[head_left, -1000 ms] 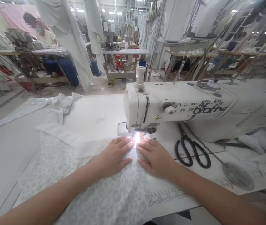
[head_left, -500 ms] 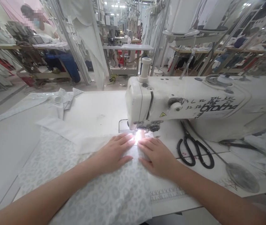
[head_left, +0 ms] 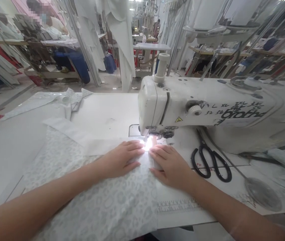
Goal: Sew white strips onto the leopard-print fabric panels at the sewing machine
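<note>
Pressing leopard-print fabric (head_left: 112, 204) flat on bench (head_left: 99, 112) at Brother sewing machine (head_left: 180, 103); left hand (head_left: 122, 159) and right hand (head_left: 172, 164) on it, grip apart; sewing looks partway, white fabric strip (head_left: 68, 130) leftward seemingly unsewn, stitched length hidden

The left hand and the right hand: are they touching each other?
Apart. The head view shows a gap, with patterned cloth between left hand and right hand.

Two bare forearms (head_left: 69, 182) slant inward from either side — left hand (head_left: 121, 160) and right hand (head_left: 174, 167) palm-down, fingers outstretched, thumbs pointing toward each other — the pair close but not touching.
</note>
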### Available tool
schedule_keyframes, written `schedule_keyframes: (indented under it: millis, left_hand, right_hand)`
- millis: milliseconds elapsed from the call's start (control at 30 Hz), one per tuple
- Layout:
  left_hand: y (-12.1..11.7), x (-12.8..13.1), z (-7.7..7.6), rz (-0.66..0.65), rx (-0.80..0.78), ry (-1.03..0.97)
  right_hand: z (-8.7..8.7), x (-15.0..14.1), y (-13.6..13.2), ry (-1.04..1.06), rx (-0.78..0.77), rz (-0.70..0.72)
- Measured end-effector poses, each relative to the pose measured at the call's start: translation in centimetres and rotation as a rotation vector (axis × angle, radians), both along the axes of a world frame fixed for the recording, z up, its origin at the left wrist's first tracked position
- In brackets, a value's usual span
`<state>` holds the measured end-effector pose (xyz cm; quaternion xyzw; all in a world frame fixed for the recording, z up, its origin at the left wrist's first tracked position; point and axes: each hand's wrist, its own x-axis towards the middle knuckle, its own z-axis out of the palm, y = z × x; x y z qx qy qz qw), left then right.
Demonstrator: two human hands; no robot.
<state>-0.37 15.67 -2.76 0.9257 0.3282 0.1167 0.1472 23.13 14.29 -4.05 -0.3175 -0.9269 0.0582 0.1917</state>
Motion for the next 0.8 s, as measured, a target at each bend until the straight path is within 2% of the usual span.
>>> schedule_keyframes:
  millis: [267, 800]
  left_hand:
    - [1.8, 0.0, 0.1, 0.002, 0.053, 0.004]
    - [1.8, 0.2, 0.2, 0.017, 0.087, -0.007]
  right_hand:
    - [0.0, 0.1, 0.4, -0.022, 0.0, -0.062]
    - [0.1, 0.4, 0.6, -0.028, -0.008, -0.083]
